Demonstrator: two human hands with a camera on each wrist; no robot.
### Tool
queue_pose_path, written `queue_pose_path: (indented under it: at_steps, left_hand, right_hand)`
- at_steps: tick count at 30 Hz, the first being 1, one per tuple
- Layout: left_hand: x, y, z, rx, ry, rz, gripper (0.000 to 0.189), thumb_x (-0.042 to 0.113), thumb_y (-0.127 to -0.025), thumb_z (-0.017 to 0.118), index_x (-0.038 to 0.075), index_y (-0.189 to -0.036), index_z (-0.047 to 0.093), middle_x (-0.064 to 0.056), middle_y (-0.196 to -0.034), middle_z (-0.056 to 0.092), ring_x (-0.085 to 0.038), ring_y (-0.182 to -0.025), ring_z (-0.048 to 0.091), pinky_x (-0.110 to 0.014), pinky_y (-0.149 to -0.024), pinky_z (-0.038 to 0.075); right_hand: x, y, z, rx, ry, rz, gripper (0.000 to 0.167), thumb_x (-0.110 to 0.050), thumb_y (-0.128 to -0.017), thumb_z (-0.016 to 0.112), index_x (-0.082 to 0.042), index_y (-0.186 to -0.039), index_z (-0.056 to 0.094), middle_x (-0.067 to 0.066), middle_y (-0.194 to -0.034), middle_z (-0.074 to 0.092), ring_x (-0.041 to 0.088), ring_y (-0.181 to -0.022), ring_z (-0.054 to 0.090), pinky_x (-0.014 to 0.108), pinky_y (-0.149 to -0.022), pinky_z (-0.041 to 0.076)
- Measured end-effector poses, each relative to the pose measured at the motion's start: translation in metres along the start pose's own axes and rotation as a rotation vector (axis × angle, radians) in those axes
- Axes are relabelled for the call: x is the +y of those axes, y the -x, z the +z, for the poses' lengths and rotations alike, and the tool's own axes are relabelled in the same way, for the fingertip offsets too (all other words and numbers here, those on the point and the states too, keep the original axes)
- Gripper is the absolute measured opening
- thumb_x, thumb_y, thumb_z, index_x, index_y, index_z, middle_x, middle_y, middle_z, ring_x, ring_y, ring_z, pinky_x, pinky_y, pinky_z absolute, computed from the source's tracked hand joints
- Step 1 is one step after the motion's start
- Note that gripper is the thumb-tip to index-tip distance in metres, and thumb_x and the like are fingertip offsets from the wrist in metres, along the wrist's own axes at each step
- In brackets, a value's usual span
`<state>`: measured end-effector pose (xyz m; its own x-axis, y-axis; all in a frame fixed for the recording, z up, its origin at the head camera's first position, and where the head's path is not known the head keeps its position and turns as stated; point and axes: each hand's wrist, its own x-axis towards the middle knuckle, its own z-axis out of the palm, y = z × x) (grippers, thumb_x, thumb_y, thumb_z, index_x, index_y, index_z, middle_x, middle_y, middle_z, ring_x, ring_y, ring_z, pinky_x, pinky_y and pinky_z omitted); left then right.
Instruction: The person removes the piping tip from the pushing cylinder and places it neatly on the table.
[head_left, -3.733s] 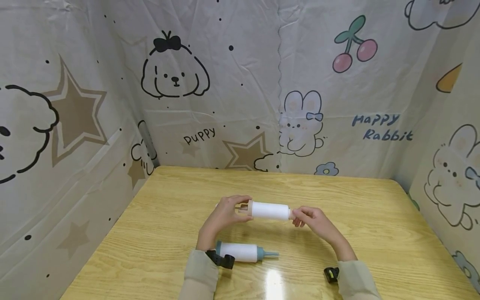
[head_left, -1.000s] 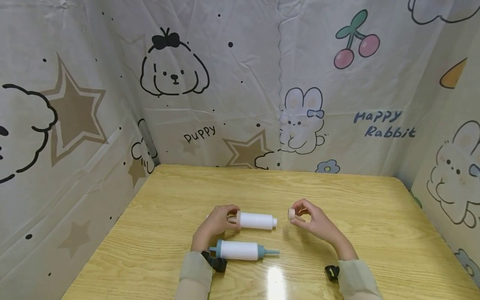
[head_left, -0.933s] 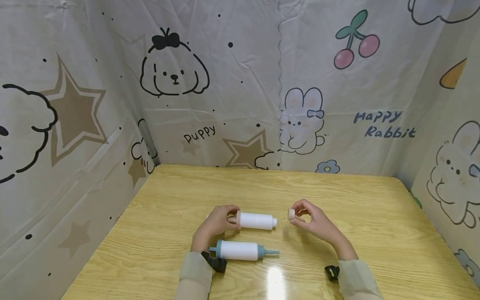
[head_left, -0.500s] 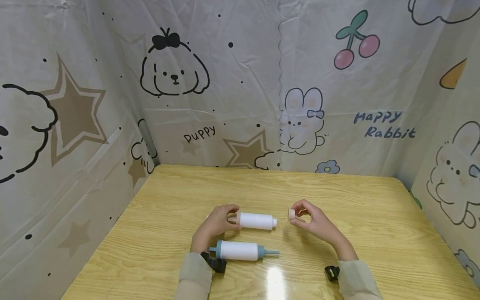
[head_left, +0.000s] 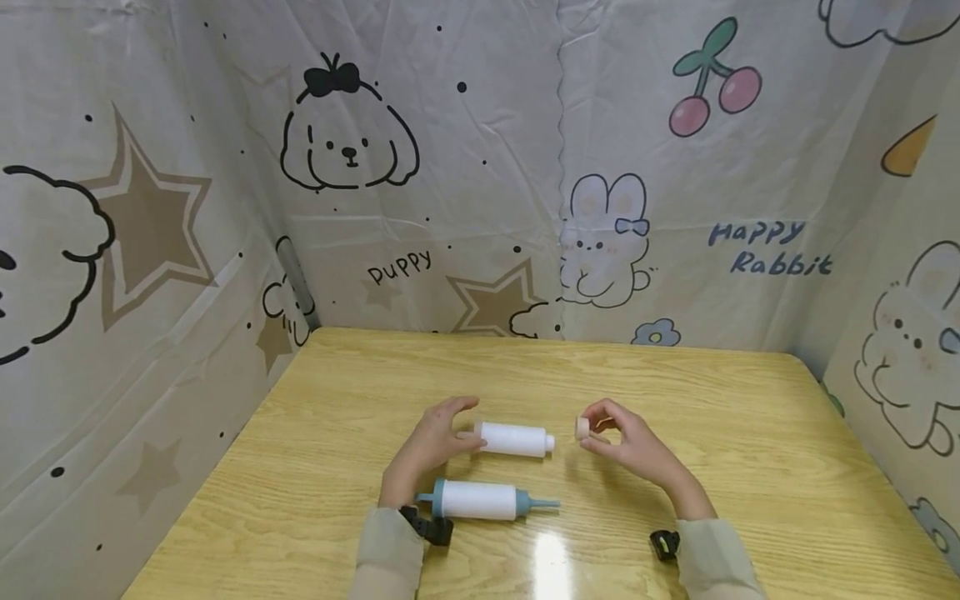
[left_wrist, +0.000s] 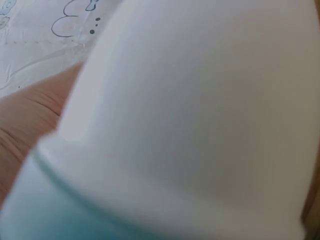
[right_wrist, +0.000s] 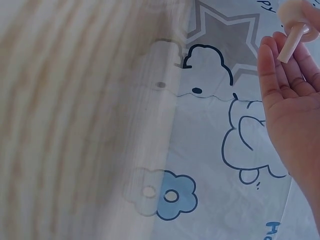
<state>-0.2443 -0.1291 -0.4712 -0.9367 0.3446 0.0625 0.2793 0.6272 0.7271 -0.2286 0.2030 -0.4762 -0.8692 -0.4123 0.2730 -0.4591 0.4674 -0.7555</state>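
Note:
A white syringe (head_left: 513, 440) with a peach-coloured flange lies on the wooden table, its narrow bare neck pointing right. My left hand (head_left: 431, 437) is at its flange end, thumb by the flange and index finger raised apart from it; the hand hides the plunger. My right hand (head_left: 626, 437) pinches a peach nozzle cap (head_left: 582, 428), a short gap from the neck. In the right wrist view a thin spout (right_wrist: 292, 44) sticks out of that cap. Nearer me lies a second white syringe (head_left: 478, 501) with blue-green ends, which fills most of the left wrist view.
Wood-grain table (head_left: 675, 400) lies under everything, with a light reflection near the front. A printed cloth (head_left: 487, 125) with cartoon animals hangs behind and on both sides. A black wrist camera (head_left: 427, 527) on the left arm sits close to the blue-green syringe.
The peach nozzle cap has come off the peach-trimmed syringe and is apart in my right hand. That syringe has been lowered; just now my left fingers have spread and lifted from its flange.

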Motion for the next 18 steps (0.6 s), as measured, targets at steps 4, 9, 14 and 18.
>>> queue_pose_path:
  at_steps: [4,9,14,18]
  left_hand:
    - [0.007,-0.001,0.003,0.067,0.004,0.088,0.065,0.027,-0.084,0.078,0.012,-0.142,0.051,-0.008,-0.146,0.052,-0.032,-0.137,0.047,-0.052,-0.109,0.045]
    - [0.019,-0.003,0.010,0.149,-0.034,0.271,0.058,0.024,-0.082,0.080,0.011,-0.134,0.059,-0.009,-0.135,0.062,-0.029,-0.128,0.057,-0.047,-0.103,0.050]
    - [0.028,-0.005,0.018,0.180,-0.050,0.363,0.054,0.022,-0.080,0.081,0.010,-0.128,0.062,-0.007,-0.128,0.066,-0.025,-0.122,0.061,-0.042,-0.101,0.053]
    - [0.035,-0.006,0.025,0.165,-0.039,0.407,0.051,0.021,-0.080,0.081,0.009,-0.126,0.064,-0.007,-0.125,0.068,-0.024,-0.119,0.063,-0.040,-0.100,0.054]
  right_hand:
    - [-0.001,-0.001,0.001,-0.010,-0.008,0.009,0.024,-0.022,-0.091,0.070,-0.015,-0.110,0.059,-0.002,-0.104,0.065,0.003,-0.096,0.059,0.040,-0.089,0.054]
    - [-0.001,-0.002,0.003,-0.022,-0.032,0.012,0.021,-0.021,-0.092,0.069,-0.013,-0.110,0.061,0.001,-0.103,0.065,0.003,-0.093,0.059,0.033,-0.086,0.054]
    - [-0.002,-0.003,0.005,-0.033,-0.048,0.022,0.018,-0.021,-0.093,0.068,-0.012,-0.108,0.063,0.003,-0.103,0.066,0.004,-0.092,0.059,0.030,-0.084,0.054]
    - [-0.005,-0.003,0.007,-0.042,-0.060,0.036,0.017,-0.021,-0.093,0.068,-0.012,-0.107,0.064,0.002,-0.101,0.068,0.004,-0.089,0.059,0.027,-0.082,0.053]
